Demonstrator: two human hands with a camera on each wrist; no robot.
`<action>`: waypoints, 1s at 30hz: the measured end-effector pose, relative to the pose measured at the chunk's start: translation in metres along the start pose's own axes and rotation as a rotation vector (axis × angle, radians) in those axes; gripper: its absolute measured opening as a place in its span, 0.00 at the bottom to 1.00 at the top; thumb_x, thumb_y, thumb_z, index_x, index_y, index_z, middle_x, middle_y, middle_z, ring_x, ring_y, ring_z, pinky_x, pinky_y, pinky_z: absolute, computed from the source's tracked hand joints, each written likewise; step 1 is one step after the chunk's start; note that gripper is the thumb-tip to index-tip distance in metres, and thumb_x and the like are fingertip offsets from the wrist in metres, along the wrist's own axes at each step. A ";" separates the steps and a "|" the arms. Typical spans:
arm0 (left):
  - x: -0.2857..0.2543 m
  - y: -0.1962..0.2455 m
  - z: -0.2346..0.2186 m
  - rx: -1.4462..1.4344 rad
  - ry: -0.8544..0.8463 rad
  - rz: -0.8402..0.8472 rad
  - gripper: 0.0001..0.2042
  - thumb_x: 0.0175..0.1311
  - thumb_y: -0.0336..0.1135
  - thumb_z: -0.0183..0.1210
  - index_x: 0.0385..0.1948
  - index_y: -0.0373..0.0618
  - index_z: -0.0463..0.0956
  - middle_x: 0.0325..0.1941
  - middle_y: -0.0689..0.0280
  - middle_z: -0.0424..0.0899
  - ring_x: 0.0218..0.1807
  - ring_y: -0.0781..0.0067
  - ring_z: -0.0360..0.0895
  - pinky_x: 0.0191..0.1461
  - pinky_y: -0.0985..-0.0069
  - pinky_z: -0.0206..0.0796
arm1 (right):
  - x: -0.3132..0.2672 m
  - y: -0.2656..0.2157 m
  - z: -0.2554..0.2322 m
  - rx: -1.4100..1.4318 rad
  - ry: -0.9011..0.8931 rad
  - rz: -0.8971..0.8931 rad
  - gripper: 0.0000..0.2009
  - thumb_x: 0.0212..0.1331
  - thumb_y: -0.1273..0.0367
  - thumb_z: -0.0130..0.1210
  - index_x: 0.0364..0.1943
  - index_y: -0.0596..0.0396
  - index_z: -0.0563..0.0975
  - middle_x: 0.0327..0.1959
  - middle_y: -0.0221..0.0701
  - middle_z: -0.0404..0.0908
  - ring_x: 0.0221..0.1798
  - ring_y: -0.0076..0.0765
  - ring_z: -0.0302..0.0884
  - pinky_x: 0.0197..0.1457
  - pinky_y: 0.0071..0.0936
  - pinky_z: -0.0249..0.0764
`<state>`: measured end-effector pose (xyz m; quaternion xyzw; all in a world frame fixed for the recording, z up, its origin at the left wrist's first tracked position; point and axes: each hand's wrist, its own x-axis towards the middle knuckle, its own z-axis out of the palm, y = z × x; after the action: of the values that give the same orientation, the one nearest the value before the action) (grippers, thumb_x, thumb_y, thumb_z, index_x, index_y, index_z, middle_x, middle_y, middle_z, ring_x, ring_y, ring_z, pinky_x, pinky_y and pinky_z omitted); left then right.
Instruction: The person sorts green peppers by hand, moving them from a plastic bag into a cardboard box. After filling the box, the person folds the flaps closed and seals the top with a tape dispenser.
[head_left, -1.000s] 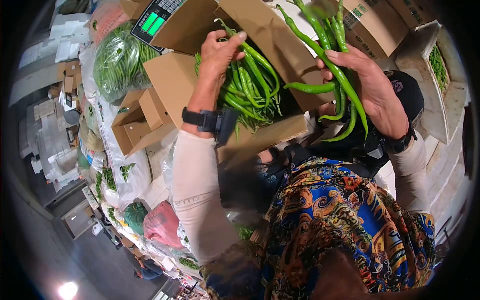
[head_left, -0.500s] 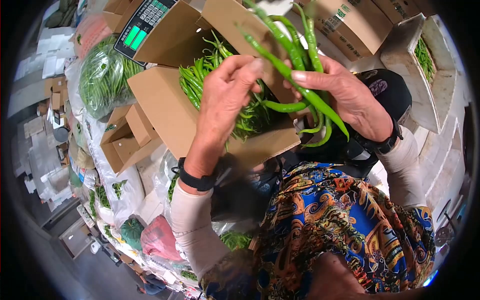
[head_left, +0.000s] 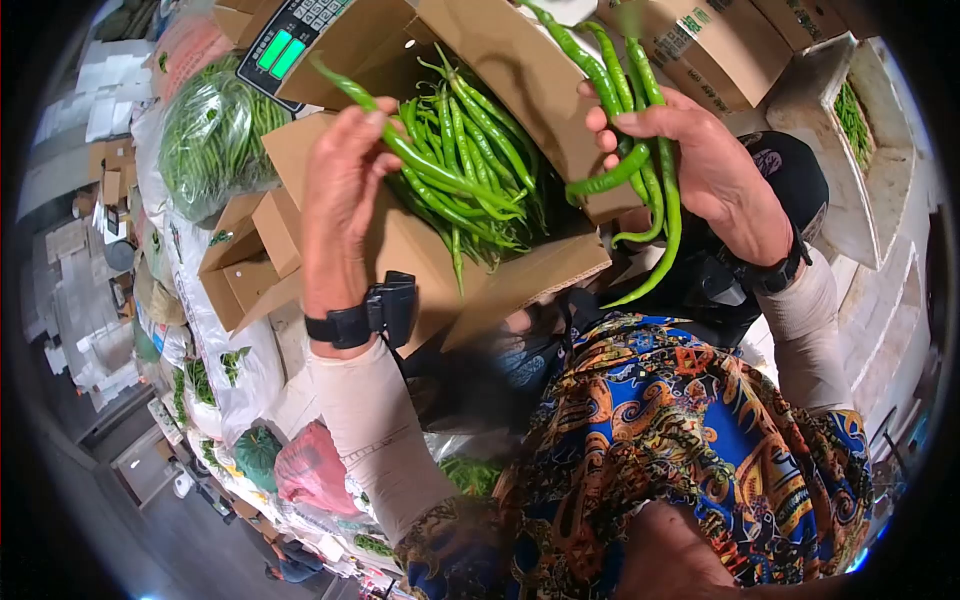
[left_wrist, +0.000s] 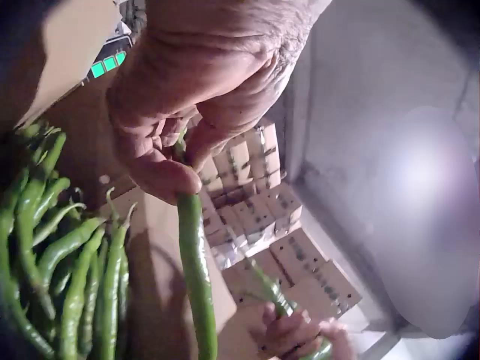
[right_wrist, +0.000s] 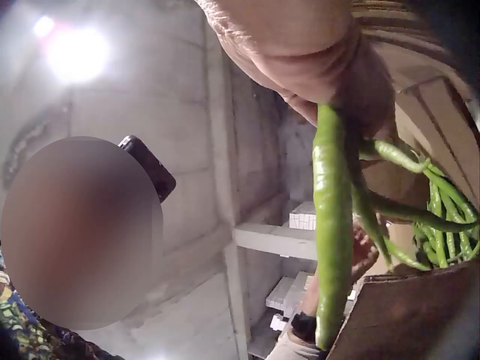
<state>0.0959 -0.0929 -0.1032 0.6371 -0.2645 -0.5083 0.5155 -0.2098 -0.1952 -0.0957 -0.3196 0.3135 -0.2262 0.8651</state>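
Note:
Long green peppers [head_left: 470,140] fill an open cardboard box [head_left: 410,235]. Over the box's left side, my left hand [head_left: 340,190] pinches one long pepper [head_left: 430,170] between thumb and fingers; the left wrist view shows this pepper [left_wrist: 196,277] hanging from the left hand [left_wrist: 195,97]. My right hand [head_left: 705,160], right of the box, grips several peppers [head_left: 668,200] under its thumb. In the right wrist view, peppers [right_wrist: 331,217] hang down from the right hand [right_wrist: 307,60], whose fingertips are hidden.
A scale [head_left: 290,45] with a lit green display stands behind the box. At the left are a clear bag of green vegetables [head_left: 215,140] and a smaller open carton [head_left: 255,260]. Closed cartons [head_left: 700,45] and a white crate [head_left: 890,130] lie at the right.
My left hand moved to the right hand's bunch, then back left with one long pepper. The right hand still grips the others.

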 end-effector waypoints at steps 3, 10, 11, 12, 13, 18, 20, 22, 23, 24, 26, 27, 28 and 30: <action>0.004 -0.026 0.023 0.127 -0.036 -0.058 0.17 0.65 0.38 0.58 0.47 0.34 0.74 0.35 0.64 0.80 0.36 0.80 0.78 0.35 0.85 0.73 | -0.001 0.002 0.000 0.027 -0.076 0.042 0.19 0.56 0.73 0.51 0.53 0.63 0.70 0.39 0.35 0.80 0.35 0.27 0.78 0.36 0.24 0.80; -0.022 0.005 0.078 0.454 0.179 0.280 0.13 0.58 0.34 0.62 0.42 0.39 0.77 0.31 0.68 0.79 0.32 0.82 0.71 0.37 0.83 0.65 | -0.002 0.004 0.009 0.075 -0.111 0.088 0.21 0.56 0.73 0.53 0.56 0.63 0.69 0.45 0.35 0.79 0.42 0.29 0.78 0.47 0.26 0.79; -0.035 0.012 0.095 0.353 0.088 0.303 0.12 0.56 0.33 0.64 0.39 0.38 0.76 0.31 0.69 0.79 0.32 0.82 0.71 0.37 0.84 0.66 | -0.002 0.004 0.013 0.087 -0.051 0.036 0.15 0.57 0.72 0.54 0.49 0.63 0.74 0.41 0.35 0.81 0.40 0.29 0.80 0.43 0.25 0.80; -0.046 0.014 0.109 0.358 -0.007 0.319 0.12 0.54 0.32 0.66 0.37 0.38 0.76 0.31 0.69 0.79 0.32 0.84 0.71 0.36 0.83 0.66 | 0.000 0.006 0.006 0.095 -0.110 0.077 0.16 0.58 0.72 0.55 0.50 0.63 0.73 0.43 0.36 0.80 0.42 0.30 0.80 0.50 0.26 0.78; -0.056 0.017 0.122 0.348 -0.143 0.344 0.13 0.51 0.32 0.67 0.36 0.38 0.75 0.28 0.67 0.78 0.30 0.80 0.73 0.35 0.80 0.68 | -0.002 0.007 0.012 0.156 -0.091 0.041 0.17 0.59 0.71 0.55 0.52 0.62 0.72 0.44 0.36 0.80 0.44 0.31 0.79 0.51 0.27 0.77; -0.056 -0.005 0.126 0.806 -0.219 0.713 0.07 0.56 0.26 0.61 0.36 0.38 0.76 0.29 0.65 0.76 0.29 0.80 0.72 0.34 0.80 0.66 | -0.003 0.016 0.014 0.148 -0.156 0.078 0.21 0.61 0.72 0.54 0.58 0.59 0.67 0.46 0.35 0.78 0.45 0.30 0.76 0.48 0.28 0.76; -0.054 -0.001 0.118 0.774 -0.160 0.635 0.07 0.57 0.27 0.61 0.35 0.38 0.76 0.28 0.65 0.76 0.29 0.80 0.71 0.33 0.80 0.66 | -0.003 0.014 0.017 0.051 -0.115 0.105 0.23 0.63 0.72 0.53 0.63 0.58 0.63 0.48 0.34 0.78 0.46 0.26 0.75 0.47 0.25 0.77; -0.053 0.010 0.103 0.721 -0.071 0.394 0.06 0.60 0.30 0.59 0.36 0.39 0.76 0.27 0.68 0.77 0.28 0.82 0.71 0.33 0.81 0.64 | -0.002 0.010 0.011 0.006 -0.159 0.139 0.23 0.63 0.72 0.52 0.63 0.58 0.63 0.48 0.34 0.78 0.45 0.25 0.75 0.45 0.22 0.77; -0.053 0.018 0.092 0.632 -0.051 0.240 0.06 0.62 0.32 0.58 0.36 0.40 0.77 0.29 0.70 0.78 0.30 0.83 0.71 0.34 0.82 0.64 | -0.002 0.010 0.008 -0.034 -0.199 0.173 0.23 0.63 0.72 0.52 0.63 0.59 0.63 0.48 0.34 0.78 0.45 0.24 0.75 0.44 0.19 0.77; -0.051 0.022 0.078 0.521 -0.055 0.192 0.07 0.63 0.33 0.58 0.36 0.40 0.77 0.30 0.71 0.78 0.31 0.83 0.72 0.34 0.83 0.65 | -0.001 0.012 0.006 0.006 -0.201 0.141 0.21 0.64 0.73 0.52 0.60 0.60 0.65 0.45 0.34 0.79 0.41 0.23 0.76 0.39 0.17 0.77; -0.045 0.029 0.051 0.352 -0.042 0.152 0.08 0.64 0.35 0.58 0.37 0.40 0.78 0.32 0.71 0.79 0.33 0.84 0.73 0.35 0.83 0.66 | -0.001 0.004 0.001 -0.003 -0.179 0.161 0.19 0.64 0.73 0.51 0.58 0.60 0.66 0.44 0.35 0.79 0.39 0.23 0.77 0.37 0.18 0.78; -0.043 0.029 0.037 0.295 -0.026 0.158 0.08 0.64 0.36 0.58 0.36 0.40 0.78 0.33 0.72 0.79 0.34 0.85 0.74 0.36 0.83 0.67 | -0.001 0.000 0.002 -0.016 -0.151 0.180 0.17 0.64 0.74 0.51 0.56 0.60 0.68 0.42 0.35 0.79 0.36 0.24 0.77 0.35 0.19 0.79; -0.042 0.029 0.026 0.259 -0.034 0.157 0.09 0.64 0.36 0.59 0.37 0.40 0.78 0.34 0.71 0.79 0.33 0.85 0.75 0.35 0.84 0.69 | -0.002 -0.001 0.007 -0.004 -0.090 0.138 0.14 0.64 0.74 0.50 0.53 0.60 0.69 0.40 0.36 0.79 0.34 0.25 0.78 0.33 0.21 0.79; -0.046 0.028 0.012 0.255 0.019 0.124 0.09 0.63 0.36 0.60 0.38 0.40 0.78 0.33 0.70 0.79 0.33 0.84 0.75 0.34 0.85 0.70 | -0.001 0.000 0.003 -0.044 -0.067 0.099 0.15 0.64 0.72 0.50 0.54 0.62 0.69 0.41 0.36 0.79 0.35 0.24 0.78 0.36 0.19 0.79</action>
<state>0.0747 -0.0675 -0.0594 0.6846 -0.3610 -0.4317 0.4633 -0.2082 -0.1934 -0.0934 -0.3299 0.3049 -0.1653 0.8780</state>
